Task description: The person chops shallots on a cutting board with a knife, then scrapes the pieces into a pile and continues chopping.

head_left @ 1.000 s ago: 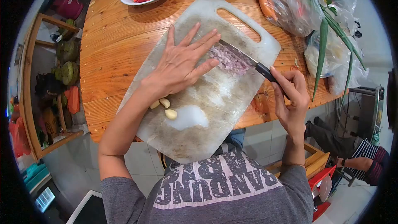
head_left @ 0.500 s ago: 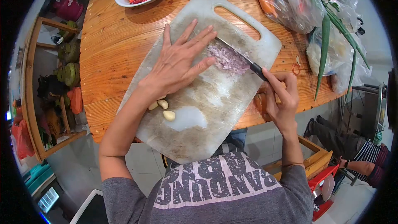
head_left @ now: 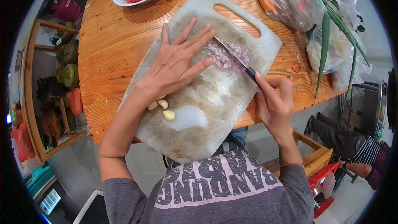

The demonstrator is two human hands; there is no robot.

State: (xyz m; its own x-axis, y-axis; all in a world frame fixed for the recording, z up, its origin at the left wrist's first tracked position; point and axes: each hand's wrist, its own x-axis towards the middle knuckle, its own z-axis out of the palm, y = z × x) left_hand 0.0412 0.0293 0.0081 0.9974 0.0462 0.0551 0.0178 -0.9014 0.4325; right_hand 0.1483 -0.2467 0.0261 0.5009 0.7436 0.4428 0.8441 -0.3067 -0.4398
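Note:
My left hand point(head_left: 176, 62) is open, fingers spread, over the upper part of a worn white cutting board point(head_left: 215, 137). Its fingertips are right at the knife's tip end. In my right hand point(head_left: 275, 105), closed round the black handle, is a knife point(head_left: 251, 73). The blade slants across a heap of finely chopped purple shallot point(head_left: 224, 60). Several peeled garlic cloves point(head_left: 168, 115) lie on the board below my left wrist, one partly hidden by the forearm. Beside them is a smooth whitish patch on the board.
On the wooden table point(head_left: 112, 45), a white bowl point(head_left: 117, 0) of red chillies and tomatoes stands at the far left. Plastic bags point(head_left: 296, 8) with carrots and long green leaves point(head_left: 324, 54) fill the right side, near red rubber bands point(head_left: 296, 66). Another person point(head_left: 358, 149) is at the right.
My right hand and the knife handle have swung left and slightly down, so the blade crosses the shallot at a steeper angle. My left hand stays almost where it was.

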